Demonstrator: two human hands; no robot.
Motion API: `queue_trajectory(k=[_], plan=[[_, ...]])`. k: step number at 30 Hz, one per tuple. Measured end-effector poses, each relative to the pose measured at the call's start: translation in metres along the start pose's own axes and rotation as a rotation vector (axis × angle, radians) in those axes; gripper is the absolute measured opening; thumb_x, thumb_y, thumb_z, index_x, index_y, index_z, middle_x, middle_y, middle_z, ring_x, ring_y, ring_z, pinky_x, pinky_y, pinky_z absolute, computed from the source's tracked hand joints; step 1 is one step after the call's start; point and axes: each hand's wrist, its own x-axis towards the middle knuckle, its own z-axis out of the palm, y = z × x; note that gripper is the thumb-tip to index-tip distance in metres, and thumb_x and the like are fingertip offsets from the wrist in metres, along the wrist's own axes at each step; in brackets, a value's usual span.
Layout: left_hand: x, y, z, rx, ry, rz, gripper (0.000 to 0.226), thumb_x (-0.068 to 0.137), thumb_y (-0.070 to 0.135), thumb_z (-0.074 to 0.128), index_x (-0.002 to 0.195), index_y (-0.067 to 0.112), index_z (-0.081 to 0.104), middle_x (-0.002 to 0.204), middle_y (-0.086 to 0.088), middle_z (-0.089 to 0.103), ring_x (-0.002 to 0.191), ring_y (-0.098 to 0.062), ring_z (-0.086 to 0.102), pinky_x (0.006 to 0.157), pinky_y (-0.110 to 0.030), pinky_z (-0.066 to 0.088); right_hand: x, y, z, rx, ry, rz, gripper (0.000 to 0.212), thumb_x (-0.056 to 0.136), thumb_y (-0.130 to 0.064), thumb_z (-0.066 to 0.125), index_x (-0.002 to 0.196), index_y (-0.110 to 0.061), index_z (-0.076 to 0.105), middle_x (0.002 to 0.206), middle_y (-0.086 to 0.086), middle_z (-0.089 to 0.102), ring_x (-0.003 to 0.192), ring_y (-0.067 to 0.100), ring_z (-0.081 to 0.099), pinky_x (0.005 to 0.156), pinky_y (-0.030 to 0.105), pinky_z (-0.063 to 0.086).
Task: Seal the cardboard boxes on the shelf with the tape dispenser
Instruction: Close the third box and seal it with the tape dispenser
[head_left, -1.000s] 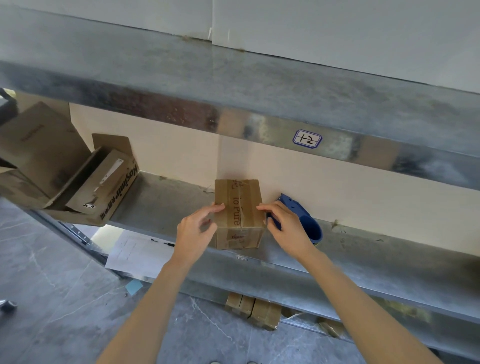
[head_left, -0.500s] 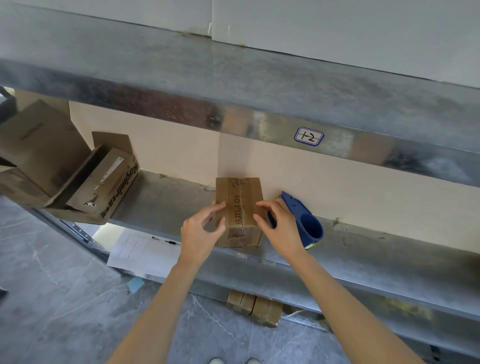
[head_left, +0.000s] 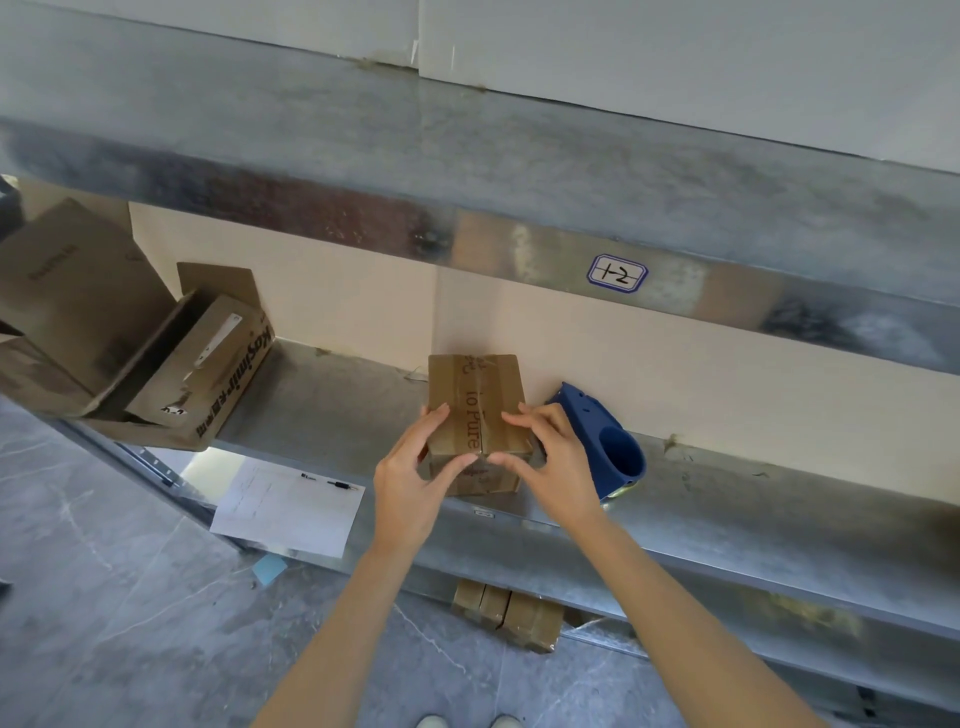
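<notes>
Left hand (head_left: 410, 480) and right hand (head_left: 558, 467) each clasp a side of the taped cardboard box (head_left: 475, 395) on the shelf (head_left: 332, 410), thumbs meeting; tape dispenser (head_left: 610, 449) just beside.

In front of you, the grey metal shelf (head_left: 337, 405) carries a small taped cardboard box (head_left: 475, 395) set close to the beige back panel (head_left: 727, 395). Just right of that box you have the blue tape dispenser (head_left: 618, 457), its round opening turned toward you. Well left of the box, at the shelf's end, sit open cardboard boxes (head_left: 208, 374) with their flaps spread.
</notes>
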Motion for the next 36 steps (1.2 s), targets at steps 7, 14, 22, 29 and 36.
queue_trajectory(k=[7, 14, 22, 29, 36], plan=[[0.008, 0.001, -0.015, -0.146, -0.124, -0.082, 0.055, 0.078, 0.011, 0.079, 0.131, 0.014, 0.064, 0.132, 0.007, 0.063, 0.126, -0.003, 0.057, 0.102, -0.028, 0.050, 0.005, 0.004, -0.012, 0.009, -0.077, -0.012, 0.050, 0.079, -0.024, 0.080, 0.127, -0.025, 0.065, 0.120, -0.012, 0.052, 0.121, -0.009, 0.045, 0.105, 0.009, 0.035], [0.026, -0.002, -0.037, -0.024, -0.284, -0.078, 0.056, 0.073, 0.024, 0.080, 0.126, 0.030, 0.064, 0.131, 0.010, 0.063, 0.135, -0.003, 0.048, 0.107, -0.024, 0.045, 0.009, 0.004, -0.020, -0.035, -0.150, -0.003, 0.051, 0.081, -0.022, 0.078, 0.129, -0.028, 0.063, 0.116, -0.024, 0.050, 0.123, -0.007, 0.046, 0.109, 0.014, 0.035], [0.015, -0.002, -0.026, 0.077, -0.183, 0.018, 0.067, 0.069, 0.025, 0.084, 0.132, 0.023, 0.060, 0.132, 0.017, 0.058, 0.134, -0.005, 0.049, 0.106, -0.026, 0.047, 0.006, -0.003, -0.013, -0.070, -0.096, 0.010, 0.055, 0.074, -0.036, 0.082, 0.125, -0.023, 0.066, 0.118, -0.015, 0.050, 0.120, -0.001, 0.048, 0.101, 0.012, 0.038], [0.011, 0.003, -0.021, 0.021, -0.125, -0.025, 0.065, 0.069, 0.025, 0.082, 0.131, 0.022, 0.062, 0.134, 0.002, 0.062, 0.127, -0.014, 0.058, 0.103, -0.030, 0.050, 0.005, -0.007, -0.008, -0.111, -0.038, 0.018, 0.052, 0.077, -0.037, 0.081, 0.124, -0.020, 0.067, 0.123, -0.010, 0.051, 0.122, 0.008, 0.051, 0.102, 0.022, 0.044], [0.024, 0.004, -0.038, 0.043, -0.240, -0.089, 0.062, 0.075, 0.005, 0.083, 0.131, 0.023, 0.064, 0.131, 0.005, 0.065, 0.120, 0.002, 0.058, 0.102, -0.019, 0.047, 0.004, -0.003, -0.026, -0.260, -0.282, -0.063, 0.057, 0.082, -0.040, 0.077, 0.134, -0.030, 0.057, 0.158, -0.012, 0.030, 0.149, 0.007, 0.010, 0.123, 0.035, 0.013]])
